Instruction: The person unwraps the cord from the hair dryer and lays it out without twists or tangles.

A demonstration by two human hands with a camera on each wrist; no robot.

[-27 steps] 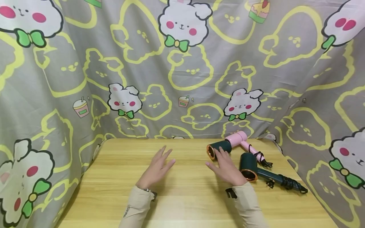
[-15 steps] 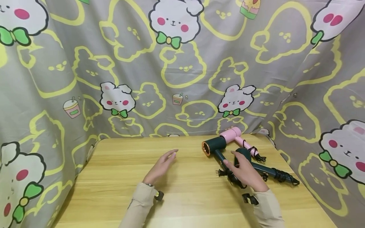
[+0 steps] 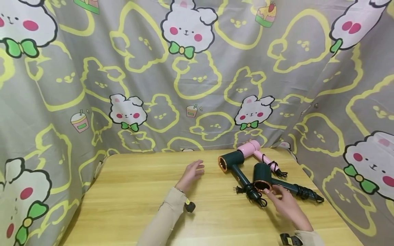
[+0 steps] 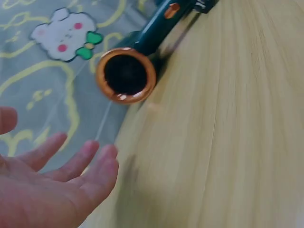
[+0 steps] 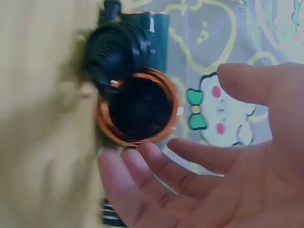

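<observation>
Two dark green hair dryers with copper-rimmed nozzles lie on the table's right side in the head view. My right hand is beside the nearer hair dryer, its fingers by the nozzle and handle. In the right wrist view those fingers are spread and relaxed below the copper rim, gripping nothing; whether they touch it I cannot tell. The farther hair dryer has its handle towards me. My left hand hovers above the table left of it, holding nothing. In the left wrist view its fingers are loosely spread near a copper-rimmed nozzle.
Behind the green dryers lies a pink hair dryer. Black cords are wound around the handles, with a plug lying beside the farther green one. A patterned grey curtain encloses the back and sides of the wooden table.
My right hand has moved right and towards me, from over the farther green dryer to beside the nearer one. The left hand has shifted slightly right. The dryers lie unmoved.
</observation>
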